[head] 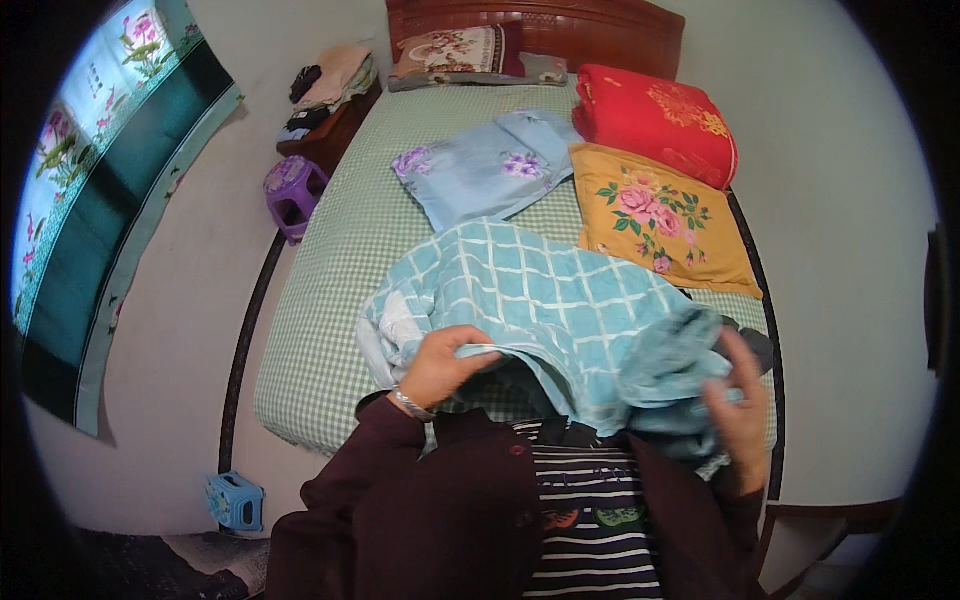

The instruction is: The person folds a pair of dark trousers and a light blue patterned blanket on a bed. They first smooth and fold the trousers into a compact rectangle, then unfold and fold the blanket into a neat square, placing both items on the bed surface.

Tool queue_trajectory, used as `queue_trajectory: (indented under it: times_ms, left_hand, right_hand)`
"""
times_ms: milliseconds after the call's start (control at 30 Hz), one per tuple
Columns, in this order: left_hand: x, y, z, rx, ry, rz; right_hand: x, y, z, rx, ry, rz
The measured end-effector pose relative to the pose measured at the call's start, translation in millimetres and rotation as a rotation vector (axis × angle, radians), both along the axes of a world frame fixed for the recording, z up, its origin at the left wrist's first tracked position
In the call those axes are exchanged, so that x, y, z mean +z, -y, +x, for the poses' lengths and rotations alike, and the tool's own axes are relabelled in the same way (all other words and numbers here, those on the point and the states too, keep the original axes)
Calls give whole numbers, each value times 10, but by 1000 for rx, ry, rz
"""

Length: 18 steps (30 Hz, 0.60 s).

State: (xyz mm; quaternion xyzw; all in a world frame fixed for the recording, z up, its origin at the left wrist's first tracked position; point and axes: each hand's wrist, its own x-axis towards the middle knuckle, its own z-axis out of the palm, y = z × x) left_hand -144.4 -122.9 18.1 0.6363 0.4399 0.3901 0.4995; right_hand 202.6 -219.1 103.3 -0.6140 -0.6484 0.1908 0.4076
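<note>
A teal cloth with a white grid pattern, perhaps a pillowcase or cover, lies spread and rumpled on the bed before me. My left hand pinches its near edge between thumb and fingers, lifting it so that a dark gap shows beneath. On the other side, my right hand is blurred, thumb and fingers apart, against a bunched teal part of the cloth. Whether it grips that fabric is unclear. White fabric shows at the cloth's left end. A dark grey item lies partly hidden behind my right hand.
The bed has a green checked sheet. Farther up lie a blue floral pillow, a yellow floral pillow, a folded red quilt and a patterned pillow. Stools, one purple and one blue, stand at left.
</note>
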Motion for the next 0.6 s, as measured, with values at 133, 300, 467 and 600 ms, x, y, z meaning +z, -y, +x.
queue_trajectory:
  times_ms: [133, 300, 467, 600]
  left_hand:
    - [3, 37, 407, -122, -144, 230]
    - [39, 108, 611, -166, -218, 426]
    - [-1, 216, 496, -7, -403, 582]
    - [-140, 263, 379, 168, -461, 682]
  right_hand:
    - [-288, -371, -866, 405, 69, -209]
    - [-831, -617, -1040, 425, 92, -96]
    - [-758, -607, -1029, 302, 59, -92]
    - [-766, -628, -944, 214, 48, -37]
